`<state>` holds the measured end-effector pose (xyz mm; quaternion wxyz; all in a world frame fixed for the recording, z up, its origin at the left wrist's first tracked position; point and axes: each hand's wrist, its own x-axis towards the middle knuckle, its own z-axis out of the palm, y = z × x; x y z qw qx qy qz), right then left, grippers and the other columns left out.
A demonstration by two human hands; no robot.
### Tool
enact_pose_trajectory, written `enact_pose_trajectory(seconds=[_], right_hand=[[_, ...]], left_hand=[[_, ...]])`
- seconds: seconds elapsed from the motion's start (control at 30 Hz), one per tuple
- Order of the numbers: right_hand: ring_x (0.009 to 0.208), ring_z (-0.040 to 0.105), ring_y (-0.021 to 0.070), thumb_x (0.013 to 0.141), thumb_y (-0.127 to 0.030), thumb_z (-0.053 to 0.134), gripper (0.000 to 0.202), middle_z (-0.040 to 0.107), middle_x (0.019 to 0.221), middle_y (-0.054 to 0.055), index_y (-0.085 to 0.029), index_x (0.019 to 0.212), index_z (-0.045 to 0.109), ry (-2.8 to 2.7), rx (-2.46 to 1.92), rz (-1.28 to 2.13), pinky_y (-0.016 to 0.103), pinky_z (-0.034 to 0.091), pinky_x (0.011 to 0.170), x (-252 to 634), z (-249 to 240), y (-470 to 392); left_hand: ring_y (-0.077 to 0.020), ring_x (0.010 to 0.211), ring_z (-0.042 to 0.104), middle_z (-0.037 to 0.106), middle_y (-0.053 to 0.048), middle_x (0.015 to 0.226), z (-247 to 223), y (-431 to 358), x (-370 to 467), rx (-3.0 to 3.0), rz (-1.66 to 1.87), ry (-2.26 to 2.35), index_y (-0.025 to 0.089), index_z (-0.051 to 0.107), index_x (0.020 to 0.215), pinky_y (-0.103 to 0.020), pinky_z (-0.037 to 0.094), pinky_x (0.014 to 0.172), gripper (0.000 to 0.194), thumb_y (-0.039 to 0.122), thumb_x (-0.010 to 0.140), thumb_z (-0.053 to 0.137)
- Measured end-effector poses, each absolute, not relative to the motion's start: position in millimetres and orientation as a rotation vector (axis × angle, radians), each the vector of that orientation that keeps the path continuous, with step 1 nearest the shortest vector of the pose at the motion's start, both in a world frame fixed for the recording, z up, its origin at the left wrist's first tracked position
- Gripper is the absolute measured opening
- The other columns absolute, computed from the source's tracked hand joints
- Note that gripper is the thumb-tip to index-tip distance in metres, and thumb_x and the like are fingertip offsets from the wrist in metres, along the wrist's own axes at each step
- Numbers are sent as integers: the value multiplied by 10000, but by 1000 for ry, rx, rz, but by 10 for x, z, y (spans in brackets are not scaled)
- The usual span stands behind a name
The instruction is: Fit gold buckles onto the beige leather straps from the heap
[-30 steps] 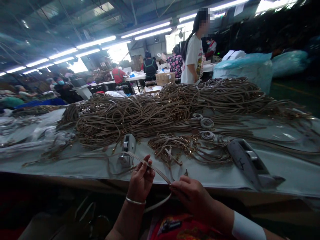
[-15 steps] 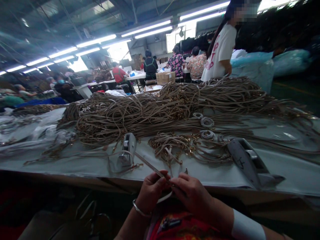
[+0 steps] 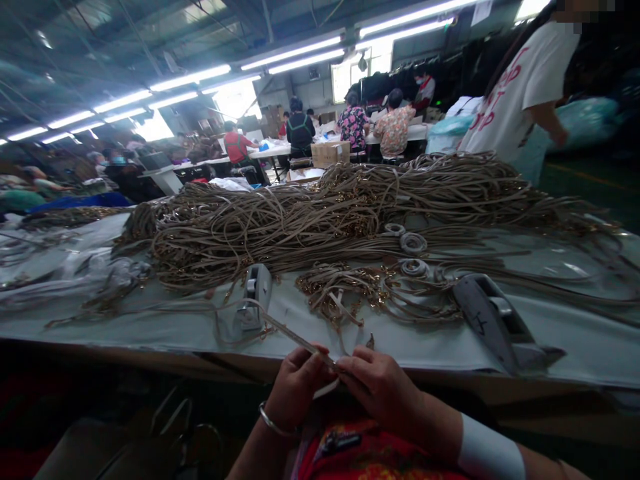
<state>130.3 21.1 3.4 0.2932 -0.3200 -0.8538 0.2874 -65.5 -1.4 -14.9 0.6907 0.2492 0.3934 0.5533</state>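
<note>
A thin taupe strap (image 3: 290,332) runs from the table edge down into my hands. My left hand (image 3: 299,381) has its thumb and fingers closed round the strap, a silver bangle on the wrist. Close beside it, my right hand (image 3: 383,383) pinches the strap's near part; the exact end is hidden by the fingers. A white cuff covers the right forearm. Past the hands stands a grey tape dispenser (image 3: 256,297), with the strap's far part lying across it. To its right lies a small bundle of short straps (image 3: 333,290) with gold clasps.
A long heap of taupe straps (image 3: 270,223) stretches across the white-covered table (image 3: 400,350). A larger tape dispenser (image 3: 495,320) is at the right edge. Several white rolls (image 3: 413,243) lie midway. Behind the table, a person in a white shirt (image 3: 525,100) stands; others sit farther back.
My hands have shifted slightly left, both still on the strap, which now lies a little lower. The person in the white shirt has moved to the right.
</note>
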Motion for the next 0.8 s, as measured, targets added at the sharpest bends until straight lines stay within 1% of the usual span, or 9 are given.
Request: enact_pose_trajectory(seconds=[0.13, 0.23, 0.43, 0.6, 0.8], right_hand=[[672, 525, 148, 1004, -236, 429, 238, 556, 805, 43, -179, 984, 659, -2289, -848, 742, 251, 392, 618, 1302, 16, 211], [674, 522, 141, 1013, -252, 423, 245, 555, 805, 40, -178, 972, 652, -2288, -835, 746, 243, 394, 626, 1297, 28, 213], [663, 505, 132, 1021, -266, 399, 270, 535, 796, 32, -174, 939, 640, -2317, -849, 747, 242, 379, 619, 1290, 61, 210], [652, 487, 130, 1015, -246, 398, 264, 537, 789, 33, -171, 924, 634, -2354, -854, 675, 244, 354, 597, 1292, 43, 211], [564, 436, 112, 997, -219, 395, 273, 521, 731, 23, -161, 851, 618, -2398, -828, 593, 243, 297, 527, 1278, 52, 216]], left_hand=[[-115, 583, 639, 671, -6, 604, -83, 10, -728, 562, 1339, 1006, 142, 693, 903, -216, 515, 603, 264, 324, 754, 814], [-113, 559, 629, 672, -10, 575, -64, 11, -750, 637, 1316, 1077, 129, 698, 898, -199, 497, 572, 302, 339, 727, 829], [-118, 567, 625, 699, -27, 605, -54, -13, -697, 709, 1258, 1086, 122, 704, 908, -229, 516, 598, 301, 347, 740, 812], [-110, 541, 607, 688, -21, 583, -42, -13, -681, 707, 1265, 1078, 120, 703, 890, -210, 497, 565, 304, 347, 726, 821], [-116, 541, 594, 681, -13, 593, -43, 4, -643, 747, 1242, 1155, 132, 711, 876, -219, 488, 571, 306, 375, 722, 817]])
